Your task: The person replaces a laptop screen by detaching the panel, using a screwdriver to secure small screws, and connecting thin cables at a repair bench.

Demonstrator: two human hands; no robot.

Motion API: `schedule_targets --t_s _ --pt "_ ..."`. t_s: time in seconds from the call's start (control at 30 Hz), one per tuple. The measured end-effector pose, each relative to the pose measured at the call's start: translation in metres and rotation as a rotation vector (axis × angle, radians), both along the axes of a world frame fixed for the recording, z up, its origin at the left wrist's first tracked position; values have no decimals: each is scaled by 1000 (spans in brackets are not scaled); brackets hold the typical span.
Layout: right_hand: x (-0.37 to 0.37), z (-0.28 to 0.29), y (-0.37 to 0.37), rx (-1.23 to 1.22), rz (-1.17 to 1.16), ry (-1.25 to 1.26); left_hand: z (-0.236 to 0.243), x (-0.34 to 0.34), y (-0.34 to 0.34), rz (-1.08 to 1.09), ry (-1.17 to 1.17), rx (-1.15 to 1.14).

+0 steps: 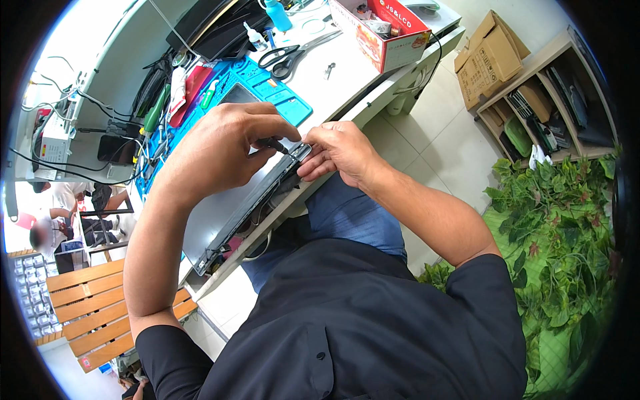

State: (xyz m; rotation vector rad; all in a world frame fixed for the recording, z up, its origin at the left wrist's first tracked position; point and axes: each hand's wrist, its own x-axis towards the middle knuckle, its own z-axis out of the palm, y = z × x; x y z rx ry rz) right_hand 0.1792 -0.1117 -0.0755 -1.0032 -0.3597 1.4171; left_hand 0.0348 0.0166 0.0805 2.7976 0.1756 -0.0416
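A flat grey panel with a dark edge, like a laptop screen or lid [220, 213], lies aslant along the front edge of the white bench. My left hand [223, 143] is bent over its far end, closed on a slim black screwdriver-like tool [272, 143]. The tool's tip points at a small metal hinge-like piece [301, 152] on the panel's corner. At that same corner, the thumb and forefinger of my right hand [340, 155] pinch the piece, while the other fingers curl below it. My left hand hides part of the panel.
A blue repair mat [293, 100] lies beyond the panel. Black-handled scissors [283, 63], a dropper bottle [255, 37] and a red-and-white box [393, 47] of small parts sit farther back. Shelves [533, 100] and leafy greenery [553, 227] stand at right; another person [60, 220] is at far left.
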Motion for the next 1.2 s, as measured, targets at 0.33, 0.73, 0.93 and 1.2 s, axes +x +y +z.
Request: schedule_targets --t_s 0.33,0.73,0.93,1.2 --pt "1 -2 0 -8 -2 -4 2 1 -3 47 37 24" --pt "-1 -2 0 7 -10 -3 -1 4 -12 332 70 76" --pt "0 -2 0 4 -10 -2 -4 -2 -9 101 -125 122" --pt "0 -1 0 -9 -9 -7 -3 2 -10 232 -7 75"
